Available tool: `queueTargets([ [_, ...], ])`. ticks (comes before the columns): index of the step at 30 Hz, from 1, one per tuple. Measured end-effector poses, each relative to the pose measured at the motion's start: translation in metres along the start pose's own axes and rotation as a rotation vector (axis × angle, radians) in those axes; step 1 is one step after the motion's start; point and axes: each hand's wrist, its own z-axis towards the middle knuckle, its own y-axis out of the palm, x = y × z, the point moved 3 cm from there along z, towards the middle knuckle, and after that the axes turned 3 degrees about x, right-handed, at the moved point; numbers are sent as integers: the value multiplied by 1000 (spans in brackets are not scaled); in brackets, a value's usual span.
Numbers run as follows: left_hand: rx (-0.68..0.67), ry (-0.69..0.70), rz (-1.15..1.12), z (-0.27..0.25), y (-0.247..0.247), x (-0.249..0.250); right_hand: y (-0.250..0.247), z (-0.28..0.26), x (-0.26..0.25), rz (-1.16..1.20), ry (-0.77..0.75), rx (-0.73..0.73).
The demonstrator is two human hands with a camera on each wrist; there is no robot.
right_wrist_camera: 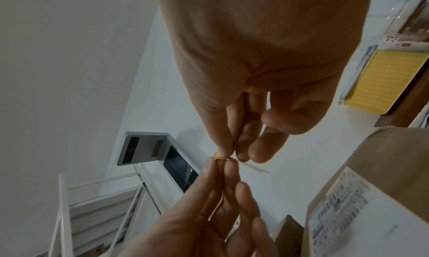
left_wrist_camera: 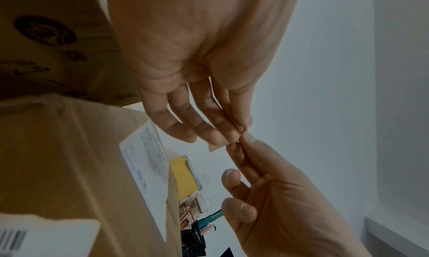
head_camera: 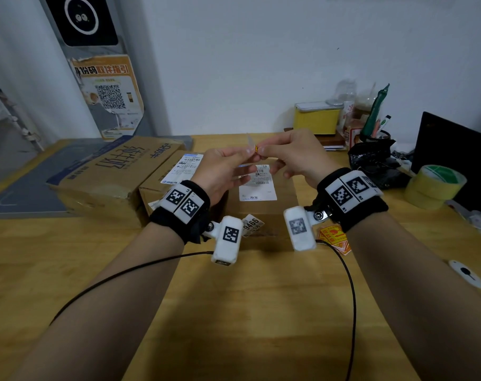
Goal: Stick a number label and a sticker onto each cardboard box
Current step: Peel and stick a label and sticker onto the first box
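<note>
Both hands are raised together above the middle cardboard box (head_camera: pixel 261 215), which bears a white shipping label (head_camera: pixel 257 188). My left hand (head_camera: pixel 249 154) pinches a translucent backing strip (head_camera: pixel 249 144) between thumb and forefinger. My right hand (head_camera: pixel 261 150) pinches a small yellow-orange sticker (head_camera: pixel 257 149) at the strip's edge. In the right wrist view the sticker (right_wrist_camera: pixel 218 155) shows between the two pinches, with the backing strip (right_wrist_camera: pixel 255 169) trailing right. A number label reading 9466 (head_camera: pixel 251 225) lies at the box's front edge. A pile of orange stickers (head_camera: pixel 334 237) lies on the table beside the box.
A second box (head_camera: pixel 156 185) and a large printed box (head_camera: pixel 110 171) stand to the left. At the right are a yellow tape roll (head_camera: pixel 434 185), a black screen (head_camera: pixel 453 149), a black bag (head_camera: pixel 371 158), a yellow container (head_camera: pixel 316 119) and a pen holder (head_camera: pixel 375 137).
</note>
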Motion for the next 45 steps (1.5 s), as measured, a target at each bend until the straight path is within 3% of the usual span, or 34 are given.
queueTargets([
  [45, 17, 36, 73, -6, -5, 0, 4, -4, 2, -78, -50, -67],
])
